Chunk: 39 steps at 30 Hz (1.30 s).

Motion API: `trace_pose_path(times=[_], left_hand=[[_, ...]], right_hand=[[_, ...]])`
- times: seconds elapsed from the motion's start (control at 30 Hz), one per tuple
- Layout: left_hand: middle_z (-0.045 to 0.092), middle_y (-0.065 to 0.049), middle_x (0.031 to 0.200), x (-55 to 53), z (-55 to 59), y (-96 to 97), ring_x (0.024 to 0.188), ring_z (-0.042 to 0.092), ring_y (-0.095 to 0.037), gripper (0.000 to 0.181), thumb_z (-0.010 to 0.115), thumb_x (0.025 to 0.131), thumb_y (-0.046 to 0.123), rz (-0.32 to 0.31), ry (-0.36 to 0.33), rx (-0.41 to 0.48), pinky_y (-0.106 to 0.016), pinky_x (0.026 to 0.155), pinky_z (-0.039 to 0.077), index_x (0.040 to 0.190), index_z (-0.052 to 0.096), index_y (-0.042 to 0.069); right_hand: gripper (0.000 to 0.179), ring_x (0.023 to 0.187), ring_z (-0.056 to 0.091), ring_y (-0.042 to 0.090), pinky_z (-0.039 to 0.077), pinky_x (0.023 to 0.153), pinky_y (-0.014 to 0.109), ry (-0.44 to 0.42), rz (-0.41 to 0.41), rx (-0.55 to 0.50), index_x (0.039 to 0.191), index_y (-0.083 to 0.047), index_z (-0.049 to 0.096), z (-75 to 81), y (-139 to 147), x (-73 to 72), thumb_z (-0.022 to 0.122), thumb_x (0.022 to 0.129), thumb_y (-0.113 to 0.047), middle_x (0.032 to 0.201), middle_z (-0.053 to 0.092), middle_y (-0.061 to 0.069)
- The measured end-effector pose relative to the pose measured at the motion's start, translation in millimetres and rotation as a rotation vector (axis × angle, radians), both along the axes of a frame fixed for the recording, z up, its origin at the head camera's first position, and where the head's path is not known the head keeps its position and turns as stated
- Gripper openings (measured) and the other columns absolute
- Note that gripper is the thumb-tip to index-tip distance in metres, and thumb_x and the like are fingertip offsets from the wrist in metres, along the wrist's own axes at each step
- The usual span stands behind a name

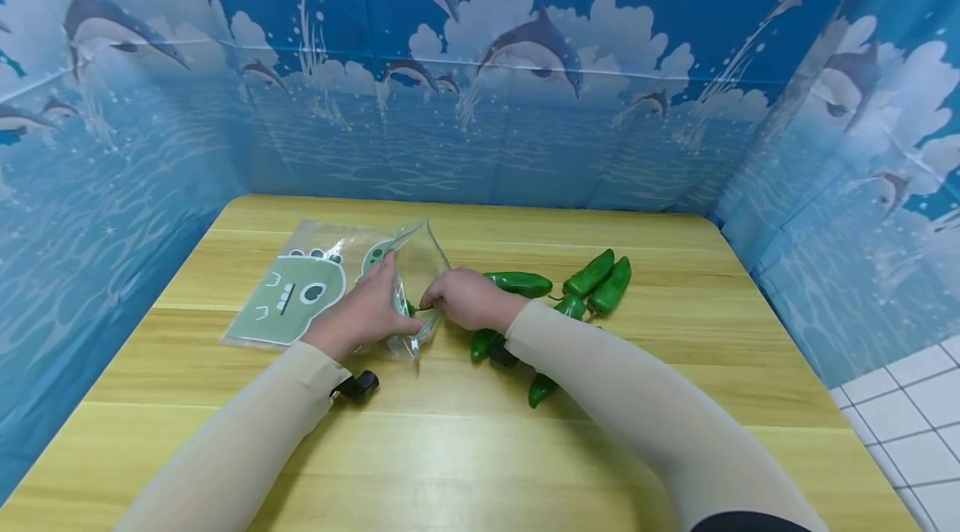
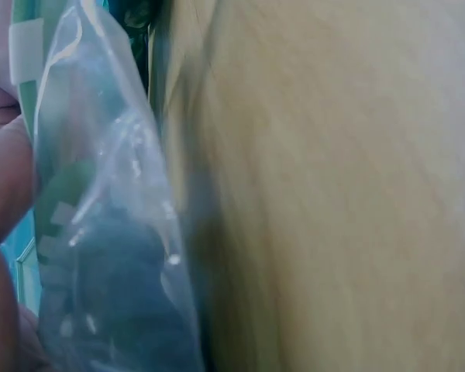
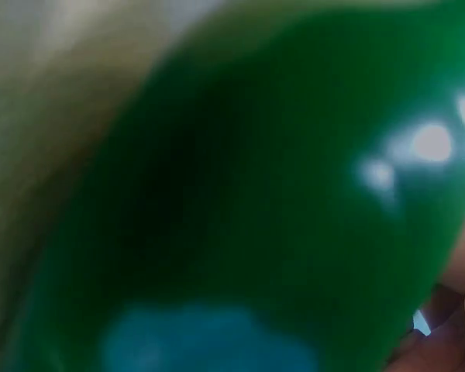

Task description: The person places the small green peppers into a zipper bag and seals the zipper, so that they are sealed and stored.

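A clear plastic bag (image 1: 422, 261) with a green cartoon print lies toward the table's left, its mouth spread and facing right. My left hand (image 1: 362, 307) grips the bag at its mouth, thumb and fingers wide apart. At that opening my right hand (image 1: 472, 298) pinches the thin stem of a green pepper (image 1: 409, 309), whose body is mostly hidden by the bag and left hand. The bag's crinkled film (image 2: 124, 232) fills the left side of the left wrist view. A glossy green pepper (image 3: 294, 194), very close and blurred, covers most of the right wrist view.
Several more green peppers (image 1: 591, 272) lie right of the bag, some partly under the right forearm. A flat printed part of the bag (image 1: 288, 298) stretches left across the wooden table (image 1: 450, 457). Dolphin-patterned curtains (image 1: 480, 140) enclose the back and sides.
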<state>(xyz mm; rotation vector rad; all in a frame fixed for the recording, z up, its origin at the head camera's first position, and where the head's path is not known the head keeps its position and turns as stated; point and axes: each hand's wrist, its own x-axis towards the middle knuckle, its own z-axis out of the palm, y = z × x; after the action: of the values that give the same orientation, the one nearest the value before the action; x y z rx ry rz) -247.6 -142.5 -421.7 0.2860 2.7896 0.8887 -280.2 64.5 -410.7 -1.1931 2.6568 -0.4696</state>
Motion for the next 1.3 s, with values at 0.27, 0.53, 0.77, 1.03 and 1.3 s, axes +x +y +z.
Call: trace_pose_path(times=[0.27, 0.53, 0.77, 1.03, 1.3], left_hand=[[0.001, -0.025, 0.176, -0.7, -7.8, 0.5, 0.160, 0.021, -0.045, 0.145, 0.092, 0.077, 0.047, -0.010, 0.003, 0.048, -0.059, 0.122, 0.037, 0.168, -0.012, 0.007], [0.000, -0.024, 0.176, 0.9, -10.7, -0.8, 0.160, 0.019, -0.046, 0.145, 0.092, 0.076, 0.049, -0.015, 0.010, 0.058, -0.061, 0.123, 0.036, 0.168, -0.011, 0.006], [0.001, -0.023, 0.176, 1.9, -10.9, -3.3, 0.160, 0.016, -0.047, 0.147, 0.091, 0.075, 0.054, -0.007, 0.003, 0.042, -0.062, 0.123, 0.034, 0.169, -0.012, 0.008], [-0.005, -0.024, 0.176, 1.5, -12.7, -6.7, 0.161, 0.011, -0.047, 0.150, 0.090, 0.075, 0.057, -0.002, -0.002, 0.042, -0.062, 0.126, 0.029, 0.167, -0.018, 0.009], [-0.007, -0.023, 0.176, -1.2, -16.9, -11.1, 0.161, 0.012, -0.048, 0.150, 0.091, 0.075, 0.054, -0.007, -0.006, 0.047, -0.061, 0.125, 0.031, 0.166, -0.021, 0.010]], right_hand=[[0.032, 0.120, 0.072, 0.020, 0.054, 0.109, 0.037, -0.006, -0.002, 0.004, 0.118, -0.015, 0.082, -3.5, -4.7, 1.1, 0.055, 0.107, -0.002, 0.121, 0.079, 0.001], [0.028, 0.123, 0.070, 0.020, 0.055, 0.108, 0.037, -0.052, -0.001, 0.003, 0.127, -0.013, 0.078, -0.9, 3.4, 1.4, 0.059, 0.107, -0.011, 0.129, 0.076, 0.002], [0.039, 0.131, 0.065, 0.024, 0.052, 0.111, 0.043, -0.129, -0.114, 0.004, 0.145, -0.010, 0.064, 5.9, 22.5, 2.6, 0.058, 0.109, -0.021, 0.143, 0.068, 0.006], [0.045, 0.129, 0.064, 0.024, 0.053, 0.108, 0.045, -0.135, -0.202, -0.053, 0.150, -0.013, 0.060, 14.7, 51.3, 5.0, 0.062, 0.107, -0.025, 0.150, 0.063, 0.005], [0.052, 0.149, 0.046, 0.038, 0.041, 0.120, 0.056, -0.062, -0.331, 0.055, 0.155, -0.009, 0.053, 22.5, 100.7, -12.0, 0.062, 0.107, -0.027, 0.160, 0.051, 0.016]])
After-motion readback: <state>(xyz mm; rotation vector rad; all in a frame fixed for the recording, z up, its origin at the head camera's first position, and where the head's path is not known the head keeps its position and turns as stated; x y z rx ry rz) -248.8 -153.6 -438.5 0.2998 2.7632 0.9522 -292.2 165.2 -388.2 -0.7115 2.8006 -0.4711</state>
